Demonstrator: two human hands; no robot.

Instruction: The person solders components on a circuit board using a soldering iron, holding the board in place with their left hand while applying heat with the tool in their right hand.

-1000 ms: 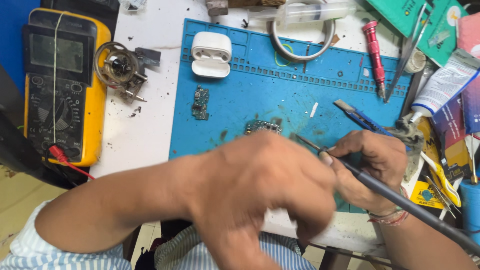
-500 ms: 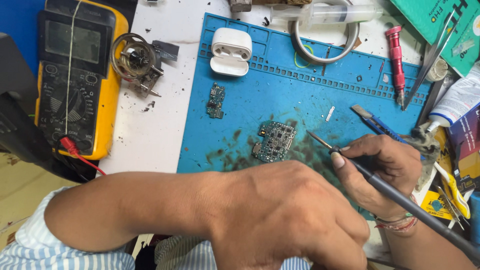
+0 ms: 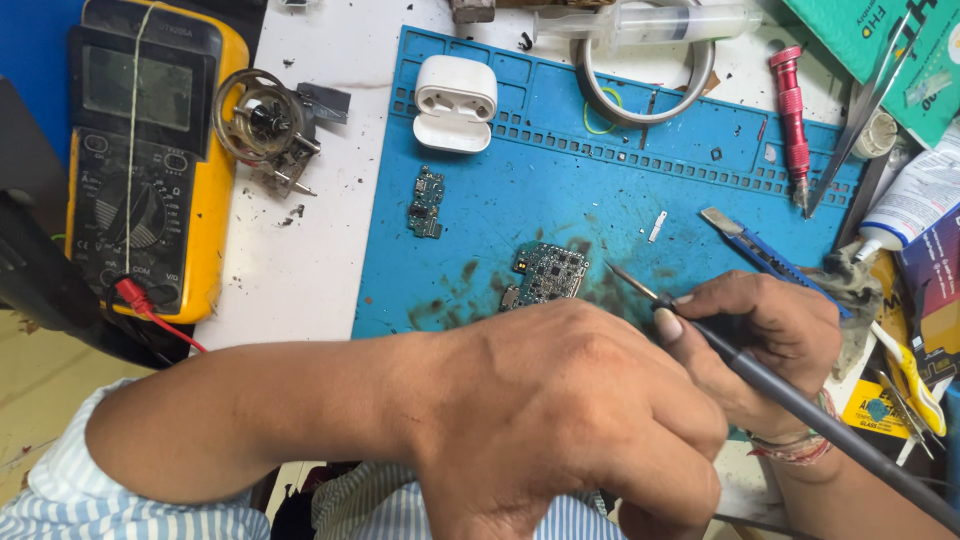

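Observation:
My right hand (image 3: 775, 340) grips a dark soldering iron (image 3: 780, 395), its fine tip pointing up-left toward a small green circuit board (image 3: 548, 272) on the blue work mat (image 3: 520, 190). The tip hangs just right of the board, not touching it. My left hand (image 3: 570, 420) fills the foreground with its back to the camera, fingers curled under; whatever it may hold is hidden. A second small circuit board (image 3: 426, 202) lies further left on the mat.
A yellow multimeter (image 3: 145, 160) with a red lead lies at left beside a metal solder stand (image 3: 265, 125). A white earbud case (image 3: 455, 102), syringe (image 3: 650, 22), metal ring, red screwdriver (image 3: 790, 115), blue utility knife (image 3: 760, 250), tweezers and tubes crowd the top and right.
The view has shifted so the mat and tools sit lower and further right. My left hand has dropped toward the near edge, uncovering the green board. The soldering iron stays in my right hand.

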